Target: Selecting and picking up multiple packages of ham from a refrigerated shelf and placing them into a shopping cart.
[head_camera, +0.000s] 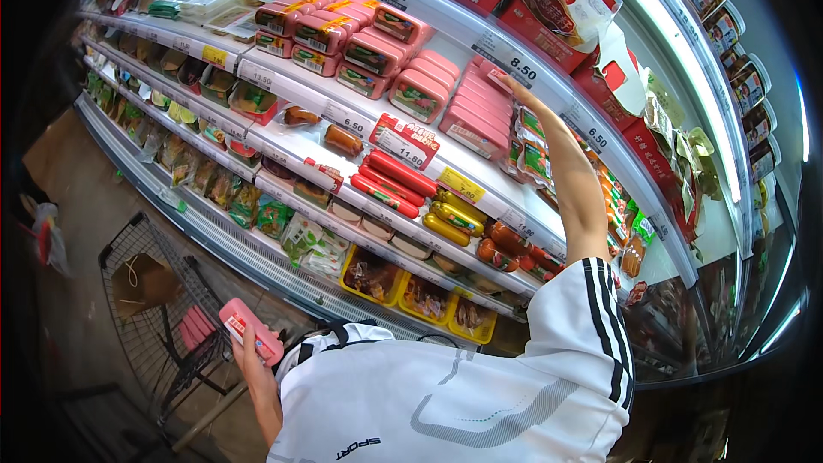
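Note:
My left hand (254, 357) holds a pink plastic-wrapped meat pack (235, 315) with a red and white label, low at the left, beside the shopping cart (151, 328). Stretched out to the refrigerated shelf, my right hand (519, 89) has its fingers on another pink pack (492, 72) at the back end of a row. That pack shows its label, and the fingers' far side is hidden. The row of pink packs (474, 112) stands on edge in front of it. More pink packs (421, 85) are lined up to its left.
Several pink packs (196, 326) and a brown bag (146, 283) are in the cart. Red sausages (393, 183) and yellow ones (453, 217) lie on the shelf below. Red cartons (546, 19) stand on the shelf above, whose price-tag rail (537, 74) runs close over my right hand.

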Demonstrator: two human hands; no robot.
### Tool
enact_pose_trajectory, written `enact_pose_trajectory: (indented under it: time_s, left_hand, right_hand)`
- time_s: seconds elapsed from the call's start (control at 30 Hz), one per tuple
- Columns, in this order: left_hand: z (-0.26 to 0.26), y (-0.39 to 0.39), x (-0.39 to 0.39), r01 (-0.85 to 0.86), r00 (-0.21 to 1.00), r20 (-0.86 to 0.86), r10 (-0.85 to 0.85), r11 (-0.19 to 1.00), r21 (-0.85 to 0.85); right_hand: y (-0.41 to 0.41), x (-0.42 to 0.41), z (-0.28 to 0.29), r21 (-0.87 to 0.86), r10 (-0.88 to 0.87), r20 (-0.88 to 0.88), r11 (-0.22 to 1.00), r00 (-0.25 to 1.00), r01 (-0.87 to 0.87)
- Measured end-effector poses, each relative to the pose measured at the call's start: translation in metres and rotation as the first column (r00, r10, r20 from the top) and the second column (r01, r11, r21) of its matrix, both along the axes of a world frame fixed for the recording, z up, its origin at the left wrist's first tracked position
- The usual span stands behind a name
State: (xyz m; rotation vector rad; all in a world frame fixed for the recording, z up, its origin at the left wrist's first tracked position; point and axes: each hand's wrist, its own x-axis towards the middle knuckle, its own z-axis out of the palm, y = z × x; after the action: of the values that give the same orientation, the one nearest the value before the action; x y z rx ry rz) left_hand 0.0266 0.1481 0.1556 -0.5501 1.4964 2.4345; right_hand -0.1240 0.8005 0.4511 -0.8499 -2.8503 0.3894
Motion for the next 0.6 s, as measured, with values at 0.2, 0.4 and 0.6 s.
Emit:
enact_pose_trajectory:
  time_s: [0.2,0.4,0.6]
  left_hand:
    - [0.005,-0.001,0.003,-0.021,1.000,-0.013,0.021,1.000,0.014]
    - [0.007,0.004,-0.001,-0.072,0.997,0.012,0.072,0.997,0.030]
    - [0.009,0.008,-0.001,-0.054,0.999,0.000,0.054,0.999,0.007]
  right_hand:
    - [0.008,-0.013,-0.011,0.040,0.020,-0.001,0.999,1.000,-0.020]
    - [0.015,-0.016,-0.022,0.054,0.017,-0.005,0.998,1.000,-0.017]
    - [0.023,-0.012,-0.023,0.062,0.011,-0.018,0.998,1.000,-0.010]
